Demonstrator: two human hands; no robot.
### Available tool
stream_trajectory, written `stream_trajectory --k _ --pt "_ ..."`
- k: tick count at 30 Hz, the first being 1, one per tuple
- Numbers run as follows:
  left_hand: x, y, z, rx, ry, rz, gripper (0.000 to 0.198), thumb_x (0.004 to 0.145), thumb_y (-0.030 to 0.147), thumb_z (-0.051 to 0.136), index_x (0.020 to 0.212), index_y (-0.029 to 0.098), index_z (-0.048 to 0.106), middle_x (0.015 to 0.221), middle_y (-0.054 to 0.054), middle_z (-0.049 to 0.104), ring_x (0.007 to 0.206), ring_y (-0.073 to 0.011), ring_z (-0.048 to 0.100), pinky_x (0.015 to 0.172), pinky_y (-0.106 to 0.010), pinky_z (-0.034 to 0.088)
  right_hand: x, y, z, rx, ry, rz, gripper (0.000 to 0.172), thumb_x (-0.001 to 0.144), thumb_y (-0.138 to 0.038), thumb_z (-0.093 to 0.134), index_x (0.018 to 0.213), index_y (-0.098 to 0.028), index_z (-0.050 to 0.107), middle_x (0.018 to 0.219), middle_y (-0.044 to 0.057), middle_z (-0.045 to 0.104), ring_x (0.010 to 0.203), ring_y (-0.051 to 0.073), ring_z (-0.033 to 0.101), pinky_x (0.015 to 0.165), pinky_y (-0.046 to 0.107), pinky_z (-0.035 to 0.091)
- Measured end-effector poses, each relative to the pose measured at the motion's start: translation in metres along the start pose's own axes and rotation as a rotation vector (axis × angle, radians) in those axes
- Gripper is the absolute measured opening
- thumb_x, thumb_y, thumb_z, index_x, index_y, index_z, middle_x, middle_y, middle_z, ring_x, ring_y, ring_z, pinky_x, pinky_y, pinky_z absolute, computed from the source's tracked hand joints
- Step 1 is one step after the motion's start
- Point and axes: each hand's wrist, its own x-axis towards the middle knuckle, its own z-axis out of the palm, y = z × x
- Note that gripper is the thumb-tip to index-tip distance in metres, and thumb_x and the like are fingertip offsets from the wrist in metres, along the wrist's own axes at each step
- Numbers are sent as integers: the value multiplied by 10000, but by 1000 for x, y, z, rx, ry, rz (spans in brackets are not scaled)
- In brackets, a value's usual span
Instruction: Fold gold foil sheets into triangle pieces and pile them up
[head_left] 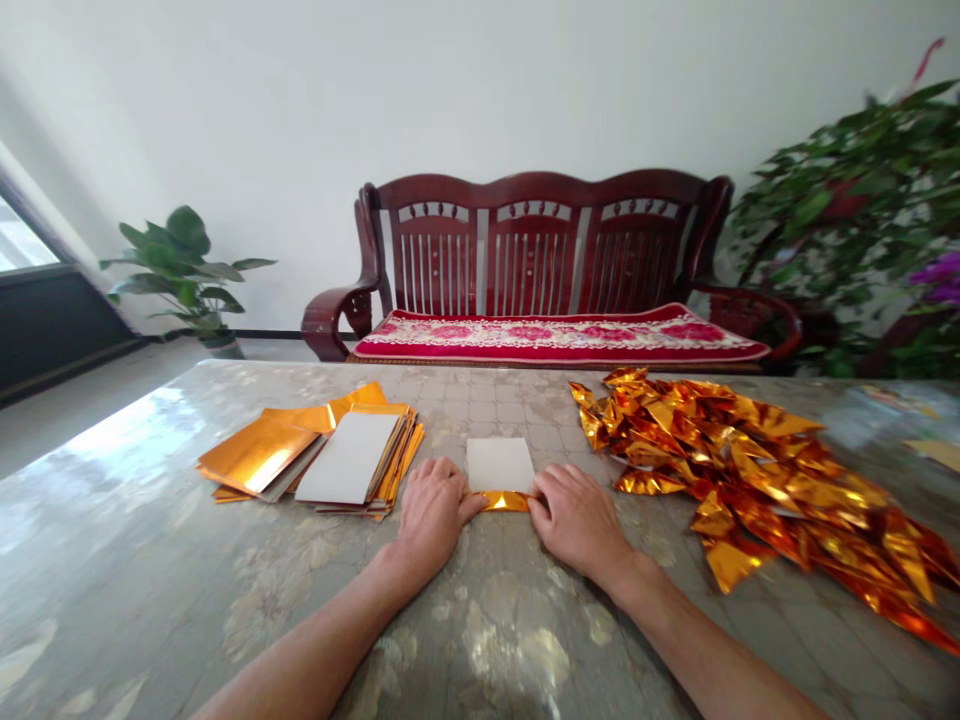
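A sheet of gold foil paper [501, 463] lies white side up on the table in front of me. Its near edge is turned over into a narrow band of shiny gold. My left hand [435, 508] pinches the left end of that band, thumb on the fold and fingers curled. At the right end, my right hand [574, 515] grips the band the same way. To the left sits a stack of foil sheets [349, 457], some gold side up, some white side up. A heap of folded gold foil pieces [720, 460] spreads over the table's right side.
The table [300, 600] has a glossy, patterned cover. Behind it stands a dark red wooden bench [529, 260] with a red and white floral cushion [559, 333]. A potted plant [187, 265] is at far left, and leafy greenery [862, 200] at right. Clear plastic [877, 412] lies beyond the heap.
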Motion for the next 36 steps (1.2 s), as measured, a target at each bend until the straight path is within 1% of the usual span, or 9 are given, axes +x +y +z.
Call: stream_trajectory --k 4,9,13,21,28,33,36 --pt "0 0 1 1 13 -1 383 901 522 591 747 186 692 938 -54 641 926 -229 550 796 -345 372 1 -1 -1 -2 -16 16 91 859 -204 606 770 -215 590 841 18 635 831 191 520 727 308 312" --pt "0 -1 3 -7 46 3 419 897 559 575 728 191 683 912 -50 634 910 -225 543 787 -341 361 1 -2 -2 -8 -28 27 80 849 -202 610 772 -217 592 838 16 631 835 193 516 726 313 306" --pt "0 -2 4 -13 50 2 421 893 564 578 719 194 679 908 -45 634 903 -222 542 778 -339 357 1 -3 -2 -30 -24 19 78 857 -208 598 781 -218 591 855 22 629 838 197 511 726 319 302" --pt "-2 2 1 25 27 -2 341 866 494 655 721 186 670 904 -44 634 906 -227 549 787 -342 362 1 -2 -2 -39 -34 19 75 860 -210 600 786 -220 594 861 24 628 843 198 512 731 320 301" --pt "-3 1 2 16 32 14 329 874 477 645 710 192 655 890 -42 625 903 -229 547 791 -349 368 2 -3 -4 -36 -49 44 56 854 -225 610 798 -221 605 881 22 628 861 198 518 737 318 308" --pt "-2 0 3 -21 49 16 255 856 438 680 773 199 642 904 -39 597 909 -229 542 797 -347 398 2 -4 -5 -39 -51 54 49 855 -231 606 808 -219 610 899 30 623 864 196 518 744 313 312" --pt "-4 2 5 -103 85 51 145 864 331 682 871 195 630 958 -40 577 946 -221 532 829 -336 431 2 -4 -4 -38 -45 55 44 854 -230 603 812 -222 610 905 31 619 863 195 518 737 312 309"
